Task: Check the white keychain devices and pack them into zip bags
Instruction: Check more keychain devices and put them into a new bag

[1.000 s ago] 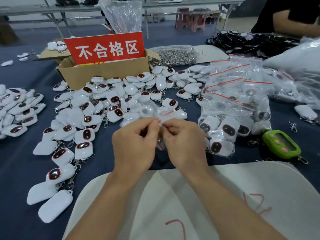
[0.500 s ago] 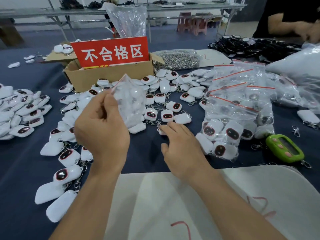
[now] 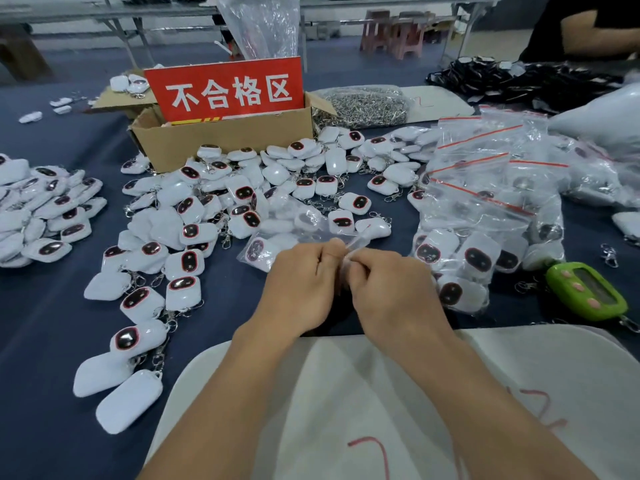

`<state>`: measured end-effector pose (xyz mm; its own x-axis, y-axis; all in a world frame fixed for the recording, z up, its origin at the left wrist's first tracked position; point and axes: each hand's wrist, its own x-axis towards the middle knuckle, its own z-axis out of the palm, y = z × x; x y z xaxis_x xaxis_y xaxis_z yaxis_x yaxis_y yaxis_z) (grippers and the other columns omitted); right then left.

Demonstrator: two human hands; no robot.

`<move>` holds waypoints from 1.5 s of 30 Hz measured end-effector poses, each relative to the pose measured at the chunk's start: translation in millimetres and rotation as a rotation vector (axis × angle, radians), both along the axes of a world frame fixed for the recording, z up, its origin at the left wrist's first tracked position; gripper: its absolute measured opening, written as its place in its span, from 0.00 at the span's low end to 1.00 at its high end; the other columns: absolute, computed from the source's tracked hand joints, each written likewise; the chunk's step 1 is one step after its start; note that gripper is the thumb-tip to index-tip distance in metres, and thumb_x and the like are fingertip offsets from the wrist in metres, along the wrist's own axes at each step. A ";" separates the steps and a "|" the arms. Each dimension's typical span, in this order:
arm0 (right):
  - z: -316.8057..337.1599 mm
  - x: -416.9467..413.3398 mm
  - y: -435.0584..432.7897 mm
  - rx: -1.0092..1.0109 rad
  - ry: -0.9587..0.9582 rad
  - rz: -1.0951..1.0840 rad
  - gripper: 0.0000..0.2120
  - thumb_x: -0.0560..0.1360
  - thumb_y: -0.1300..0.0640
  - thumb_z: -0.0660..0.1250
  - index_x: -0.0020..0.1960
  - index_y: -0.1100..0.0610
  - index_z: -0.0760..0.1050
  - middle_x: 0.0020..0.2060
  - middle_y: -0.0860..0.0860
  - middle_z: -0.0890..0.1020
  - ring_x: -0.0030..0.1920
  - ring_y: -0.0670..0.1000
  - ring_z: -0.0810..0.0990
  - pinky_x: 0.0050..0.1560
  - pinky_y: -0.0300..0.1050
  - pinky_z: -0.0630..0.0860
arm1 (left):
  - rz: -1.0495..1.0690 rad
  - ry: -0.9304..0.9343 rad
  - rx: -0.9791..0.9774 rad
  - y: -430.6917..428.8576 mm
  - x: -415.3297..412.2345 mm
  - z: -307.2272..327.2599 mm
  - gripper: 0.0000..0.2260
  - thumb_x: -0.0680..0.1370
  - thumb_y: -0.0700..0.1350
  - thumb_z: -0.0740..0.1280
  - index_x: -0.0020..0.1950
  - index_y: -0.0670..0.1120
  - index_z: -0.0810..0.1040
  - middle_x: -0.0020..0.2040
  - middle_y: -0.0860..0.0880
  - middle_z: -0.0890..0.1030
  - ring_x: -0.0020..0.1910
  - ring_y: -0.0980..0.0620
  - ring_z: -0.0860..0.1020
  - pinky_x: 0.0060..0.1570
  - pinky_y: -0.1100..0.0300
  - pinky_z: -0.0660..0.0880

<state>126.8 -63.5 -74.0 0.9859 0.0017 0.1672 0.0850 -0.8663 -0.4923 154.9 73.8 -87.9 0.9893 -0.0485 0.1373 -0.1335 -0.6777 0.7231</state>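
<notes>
Head view: our left hand (image 3: pixel 298 282) and right hand (image 3: pixel 391 289) meet, both pinching the top edge of a clear zip bag (image 3: pixel 277 237) holding white keychain devices (image 3: pixel 258 250). Loose devices (image 3: pixel 188 237) spread beyond and leftward, below a cardboard box (image 3: pixel 225 143); filled bags (image 3: pixel 485 202) pile rightward.

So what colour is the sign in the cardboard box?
The sign is red with white characters; head view shows it.
</notes>
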 end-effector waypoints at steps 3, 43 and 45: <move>-3.2 -4.6 -2.8 0.222 -0.157 -0.040 0.06 0.80 0.50 0.65 0.47 0.49 0.79 0.36 0.48 0.84 0.41 0.54 0.79 0.48 0.49 0.72 | -0.027 0.012 0.154 -3.6 -2.6 -0.7 0.19 0.84 0.53 0.53 0.39 0.49 0.76 0.36 0.51 0.81 0.42 0.47 0.79 0.41 0.50 0.74; 8.3 4.7 -10.7 1.146 0.042 0.048 0.06 0.77 0.71 0.69 0.49 0.64 0.82 0.33 0.53 0.86 0.30 0.43 0.80 0.32 0.32 0.74 | -0.017 -0.132 -0.511 -12.3 -22.2 10.0 0.07 0.68 0.49 0.70 0.46 0.53 0.82 0.28 0.44 0.81 0.29 0.36 0.77 0.32 0.43 0.77; 6.9 3.5 -9.2 1.095 0.014 0.036 0.06 0.76 0.71 0.70 0.47 0.62 0.82 0.37 0.57 0.87 0.33 0.48 0.83 0.36 0.36 0.78 | -0.048 -0.152 -0.462 -12.5 -23.6 8.7 0.07 0.69 0.49 0.69 0.46 0.54 0.81 0.28 0.44 0.80 0.30 0.36 0.76 0.34 0.39 0.76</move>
